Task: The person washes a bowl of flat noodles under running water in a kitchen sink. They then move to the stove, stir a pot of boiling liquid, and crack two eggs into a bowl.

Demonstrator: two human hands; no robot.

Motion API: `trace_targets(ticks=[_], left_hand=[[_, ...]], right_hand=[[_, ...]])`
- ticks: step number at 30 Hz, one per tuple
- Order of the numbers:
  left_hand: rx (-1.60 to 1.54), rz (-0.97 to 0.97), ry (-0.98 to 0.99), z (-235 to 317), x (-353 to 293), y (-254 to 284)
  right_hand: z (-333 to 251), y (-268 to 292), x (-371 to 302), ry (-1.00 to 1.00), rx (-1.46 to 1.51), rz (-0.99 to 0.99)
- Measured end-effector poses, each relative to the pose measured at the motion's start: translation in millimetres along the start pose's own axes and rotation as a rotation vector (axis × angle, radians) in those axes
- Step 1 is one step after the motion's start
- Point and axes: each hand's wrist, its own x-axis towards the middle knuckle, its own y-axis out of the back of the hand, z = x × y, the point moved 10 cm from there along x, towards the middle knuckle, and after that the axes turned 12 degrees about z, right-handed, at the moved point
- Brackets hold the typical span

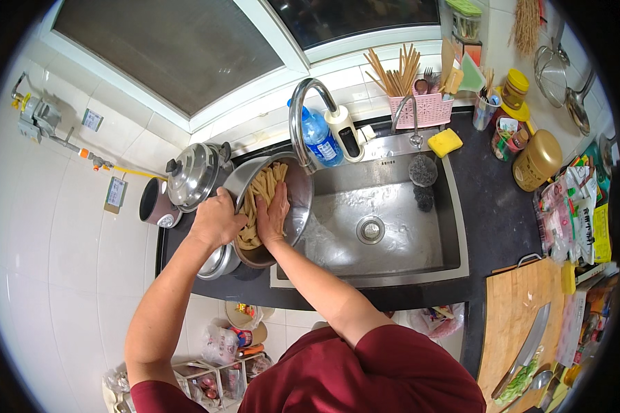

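Note:
A steel bowl is tilted at the left end of the sink, with pale tan strips of food piled in it; they look like soaked bean curd sticks. My left hand is closed on the metal rim at the near left side. Inside the bowl, my right hand lies against the strips with its fingers stretched out. A grey metal rim shows behind the strips; whether it belongs to a second vessel I cannot tell. The curved faucet stands just beyond the bowl.
The wet sink lies to the right. A lidded pot stands left of the bowl. Behind the sink are a blue bottle, a pink utensil basket and a yellow sponge. A knife rests on the cutting board.

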Motion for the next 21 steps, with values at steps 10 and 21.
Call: trace_targets(ticks=[10, 21], left_hand=[[0.022, -0.077, 0.041, 22.1, -5.4, 3.1], [0.074, -0.042, -0.034, 43.2, -5.2, -6.0]], right_hand=[[0.2, 2.4, -5.0, -0.063, 0.093, -0.008], [-3.7, 25.6, 0.7, 0.012, 0.112, 0.057]])
